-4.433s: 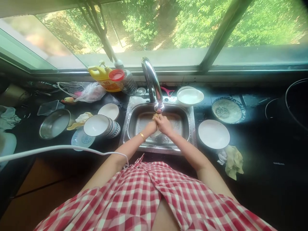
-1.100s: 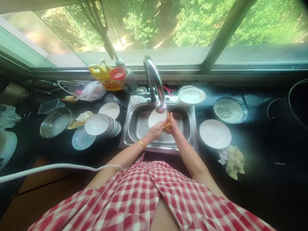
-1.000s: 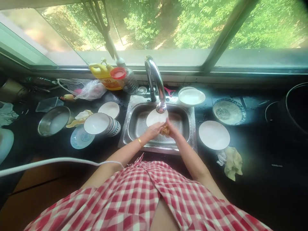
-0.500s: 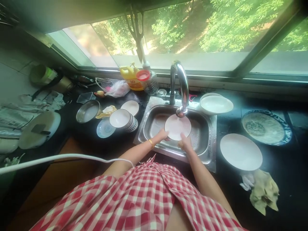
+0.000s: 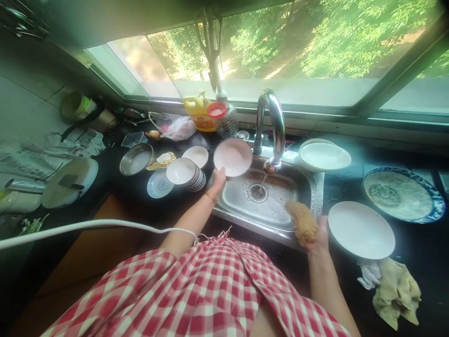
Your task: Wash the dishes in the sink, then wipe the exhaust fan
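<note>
My left hand [image 5: 219, 178] grips a small white plate [image 5: 233, 157] by its near rim, held tilted above the left edge of the steel sink [image 5: 308, 185]. My right hand [image 5: 317, 234] is closed on a tan scrubbing sponge [image 5: 302, 222] over the sink's front right corner. The chrome tap [image 5: 275, 122] runs a thin stream of water down to the drain [image 5: 257, 192]. A stack of bowls [image 5: 185, 174] sits just left of the held plate.
Left of the sink lie a small white plate [image 5: 195, 156], a blue-patterned saucer [image 5: 159, 183], a steel bowl [image 5: 136, 159] and a yellow detergent jug [image 5: 198, 113]. To the right are white plates [image 5: 361, 230] [image 5: 324, 156], a patterned dish [image 5: 401, 194] and crumpled cloths [image 5: 396, 290].
The plate has come out from under the tap and moved left and up in my left hand. My right hand has pulled the sponge away to the sink's front right corner. The view swung left.
</note>
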The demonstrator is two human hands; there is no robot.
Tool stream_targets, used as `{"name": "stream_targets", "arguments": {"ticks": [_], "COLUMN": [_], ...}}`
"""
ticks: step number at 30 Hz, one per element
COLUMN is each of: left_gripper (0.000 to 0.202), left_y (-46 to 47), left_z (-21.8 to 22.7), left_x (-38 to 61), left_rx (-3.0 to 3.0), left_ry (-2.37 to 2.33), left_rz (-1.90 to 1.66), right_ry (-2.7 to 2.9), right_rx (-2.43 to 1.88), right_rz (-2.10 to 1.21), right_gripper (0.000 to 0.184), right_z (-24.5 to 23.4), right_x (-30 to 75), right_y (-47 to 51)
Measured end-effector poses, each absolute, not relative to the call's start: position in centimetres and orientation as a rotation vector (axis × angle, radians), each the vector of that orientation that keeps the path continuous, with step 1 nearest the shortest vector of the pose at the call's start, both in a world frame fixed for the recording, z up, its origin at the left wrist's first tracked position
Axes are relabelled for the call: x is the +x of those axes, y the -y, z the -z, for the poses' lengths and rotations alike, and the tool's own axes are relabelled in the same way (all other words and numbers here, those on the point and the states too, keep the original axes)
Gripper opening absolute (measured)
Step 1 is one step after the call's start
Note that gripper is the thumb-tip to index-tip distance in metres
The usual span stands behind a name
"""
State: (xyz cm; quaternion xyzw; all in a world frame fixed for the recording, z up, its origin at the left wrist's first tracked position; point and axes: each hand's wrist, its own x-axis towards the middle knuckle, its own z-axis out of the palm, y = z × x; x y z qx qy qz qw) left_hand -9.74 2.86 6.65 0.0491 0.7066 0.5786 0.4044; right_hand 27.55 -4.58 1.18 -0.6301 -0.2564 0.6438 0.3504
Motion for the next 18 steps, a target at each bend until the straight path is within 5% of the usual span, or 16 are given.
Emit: {"name": "stream_targets", "arguments": {"ticks": [11, 18], "left_gripper": [0.038, 0.049], "left_y": [-10.3, -11.6], "left_z": [-6.7, -6.1], "left_x": [-16.1, -18.4], "left_rx": [-0.534, -0.486], "left_ry": [-1.6, -1.621], "left_rz": [-1.706, -1.664], "right_ry": [0.4, 0.407], "right_rx": [-1.612, -1.686], "right_rz": [-1.651, -1.645], "right_gripper": [0.059, 0.059], "right_z": [0.6, 0.2], "right_x": [32.3, 31.9], "right_y": [4.6, 5.1]}}
